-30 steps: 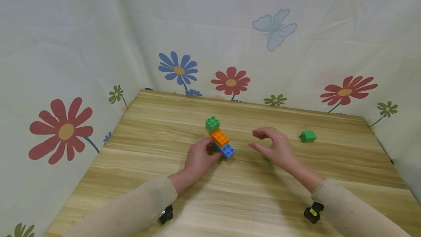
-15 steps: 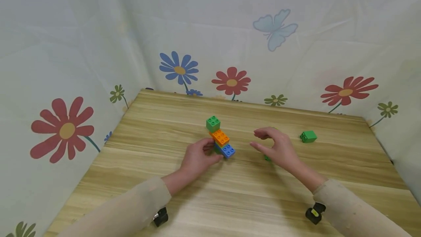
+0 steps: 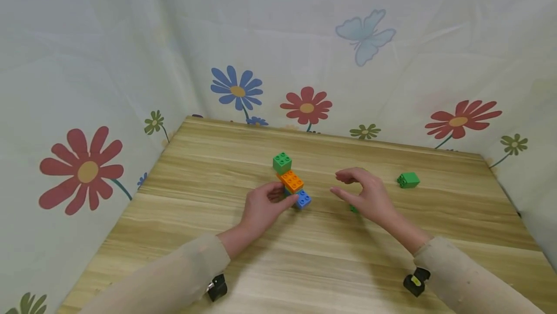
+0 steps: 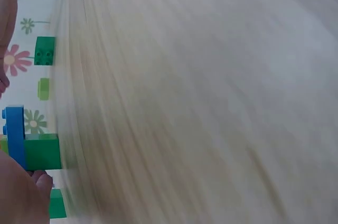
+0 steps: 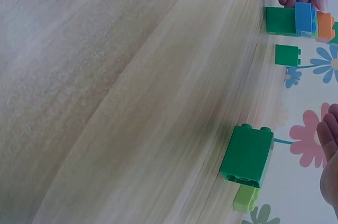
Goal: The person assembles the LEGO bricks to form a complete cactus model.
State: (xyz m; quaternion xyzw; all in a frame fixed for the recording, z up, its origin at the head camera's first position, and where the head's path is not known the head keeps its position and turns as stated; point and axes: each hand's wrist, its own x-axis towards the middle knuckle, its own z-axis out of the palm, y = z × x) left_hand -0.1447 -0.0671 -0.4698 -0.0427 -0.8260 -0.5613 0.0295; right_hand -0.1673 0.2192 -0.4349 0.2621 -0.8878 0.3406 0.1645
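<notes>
My left hand (image 3: pixel 260 208) grips a stack of toy building bricks, its thumb on the blue brick (image 3: pixel 305 200) and its fingers behind. Under the blue brick is a dark green block (image 5: pixel 280 20). Above it comes an orange brick (image 3: pixel 293 182). A green brick (image 3: pixel 282 163) shows at the orange brick's far end. My right hand (image 3: pixel 369 195) hovers to the right with fingers and thumb apart, holding nothing. It mostly hides a green block (image 3: pixel 353 209) in the head view; the right wrist view shows that block with a lime brick (image 5: pixel 245 198) beside it.
A green block (image 3: pixel 408 180) lies on its side at the right of the wooden table (image 3: pixel 209 159). The right wrist view shows a small green brick (image 5: pixel 287 55) near the stack. A flower-printed cloth (image 3: pixel 270 23) hangs along the table's back and sides.
My left thumb has moved onto the blue brick, after my left hand loosened slightly around the stack. The right hand stays almost where it was.
</notes>
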